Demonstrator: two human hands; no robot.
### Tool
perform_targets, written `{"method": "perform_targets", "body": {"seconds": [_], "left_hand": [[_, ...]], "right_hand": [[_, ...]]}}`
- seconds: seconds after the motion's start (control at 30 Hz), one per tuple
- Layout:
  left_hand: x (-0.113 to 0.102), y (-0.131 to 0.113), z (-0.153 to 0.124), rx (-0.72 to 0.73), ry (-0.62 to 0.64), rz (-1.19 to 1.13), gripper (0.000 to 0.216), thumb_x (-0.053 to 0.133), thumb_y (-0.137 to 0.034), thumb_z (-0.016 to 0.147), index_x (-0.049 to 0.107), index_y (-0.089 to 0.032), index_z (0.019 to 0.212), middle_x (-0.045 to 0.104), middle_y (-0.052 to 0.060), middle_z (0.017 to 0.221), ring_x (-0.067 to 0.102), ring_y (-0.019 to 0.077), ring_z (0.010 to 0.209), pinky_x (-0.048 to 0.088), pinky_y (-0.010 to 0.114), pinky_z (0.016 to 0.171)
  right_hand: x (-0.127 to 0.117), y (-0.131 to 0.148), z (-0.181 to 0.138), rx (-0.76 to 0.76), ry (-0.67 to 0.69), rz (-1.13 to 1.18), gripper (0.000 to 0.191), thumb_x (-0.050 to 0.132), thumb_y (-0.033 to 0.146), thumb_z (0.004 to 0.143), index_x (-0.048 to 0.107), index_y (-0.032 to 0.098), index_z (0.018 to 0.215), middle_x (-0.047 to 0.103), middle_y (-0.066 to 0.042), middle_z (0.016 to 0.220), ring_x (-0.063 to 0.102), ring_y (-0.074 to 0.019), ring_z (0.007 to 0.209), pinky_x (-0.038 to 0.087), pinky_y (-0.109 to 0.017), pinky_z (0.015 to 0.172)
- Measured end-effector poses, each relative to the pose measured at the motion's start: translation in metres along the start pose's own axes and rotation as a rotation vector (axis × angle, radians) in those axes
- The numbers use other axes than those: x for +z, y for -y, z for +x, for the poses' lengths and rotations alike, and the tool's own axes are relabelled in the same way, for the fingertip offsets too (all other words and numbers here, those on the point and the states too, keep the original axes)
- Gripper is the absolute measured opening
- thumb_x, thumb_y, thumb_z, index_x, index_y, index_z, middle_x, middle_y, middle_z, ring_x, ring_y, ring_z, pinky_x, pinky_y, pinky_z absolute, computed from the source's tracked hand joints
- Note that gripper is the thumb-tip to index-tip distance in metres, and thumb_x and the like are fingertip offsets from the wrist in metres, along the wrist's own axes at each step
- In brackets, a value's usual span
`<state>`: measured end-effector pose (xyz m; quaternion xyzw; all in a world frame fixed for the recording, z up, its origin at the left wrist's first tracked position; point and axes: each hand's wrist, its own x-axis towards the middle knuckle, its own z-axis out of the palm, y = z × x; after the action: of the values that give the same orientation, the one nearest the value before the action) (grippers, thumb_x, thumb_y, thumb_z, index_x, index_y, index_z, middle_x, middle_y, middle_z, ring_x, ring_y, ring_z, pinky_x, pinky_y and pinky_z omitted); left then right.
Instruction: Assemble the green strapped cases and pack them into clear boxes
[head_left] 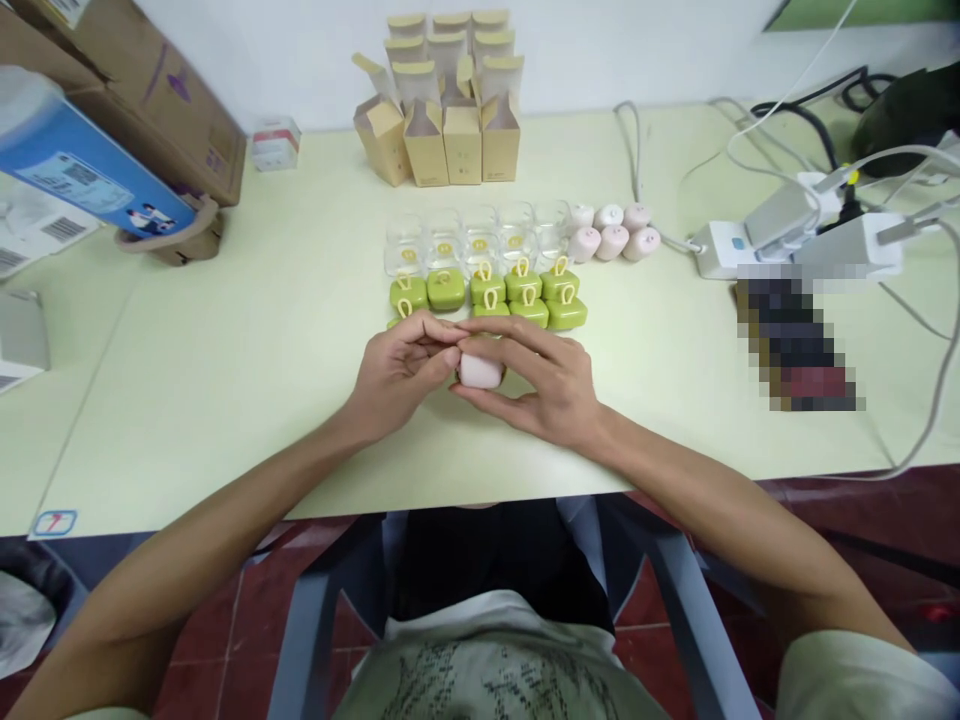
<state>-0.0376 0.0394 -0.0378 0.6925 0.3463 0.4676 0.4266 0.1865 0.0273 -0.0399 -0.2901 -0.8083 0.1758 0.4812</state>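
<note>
Desk seen from the head camera, read left to right. At the far left a blue box (82, 165) leans on a brown cardboard box (165, 90), both pushed to the table (225, 400) edge, well apart from the hands. A small white box (275, 143) stands alone near the wall. The left hand (401, 372) has its fingers curled nearly closed, thumb and forefinger tips pinching the upper left edge of a pink piece (480, 371). This piece sits just above the table's near middle, between the two hands. The right hand (540, 385) clamps it narrowly, thumb beneath and fingers laid over the top. This two-sided fingertip hold probably steadies so small a thing. Just beyond the hands lie green cases (487, 295) with yellow loops. Behind them are clear boxes (480, 240), then open tan cartons (442, 120) by the wall. Each kind is ranked in its own row, apparently to keep the kinds apart and within reach. Further right lie more pink pieces (613, 238), grouped together, then a white power strip (724, 248) with cables (795, 110) kept to the side.
</note>
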Motion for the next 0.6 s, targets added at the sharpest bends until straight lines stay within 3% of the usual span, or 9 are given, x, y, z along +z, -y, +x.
{"method": "perform_targets", "body": {"seconds": [0.4, 0.6], "left_hand": [[0.005, -0.006, 0.0061, -0.005, -0.054, -0.062, 0.037, 0.088, -0.055, 0.095, 0.08, -0.02, 0.098, 0.084, 0.007, 0.097, 0.082, 0.0195, 0.089, 0.069, 0.03, 0.077], [-0.0011, -0.0036, 0.0024, -0.044, -0.009, -0.079, 0.031, 0.085, -0.052, 0.099, 0.082, -0.023, 0.109, 0.085, 0.007, 0.107, 0.083, 0.0214, 0.095, 0.07, 0.034, 0.081]], "right_hand": [[0.0034, 0.0034, 0.0039, -0.12, -0.137, 0.021, 0.024, 0.076, 0.03, 0.106, 0.076, 0.022, 0.129, 0.081, -0.012, 0.131, 0.08, -0.0256, 0.121, 0.068, -0.043, 0.103], [0.0, 0.0016, 0.0059, -0.025, -0.078, 0.051, 0.023, 0.075, 0.036, 0.108, 0.077, 0.024, 0.128, 0.08, -0.011, 0.131, 0.078, -0.0268, 0.122, 0.067, -0.049, 0.106]]}}
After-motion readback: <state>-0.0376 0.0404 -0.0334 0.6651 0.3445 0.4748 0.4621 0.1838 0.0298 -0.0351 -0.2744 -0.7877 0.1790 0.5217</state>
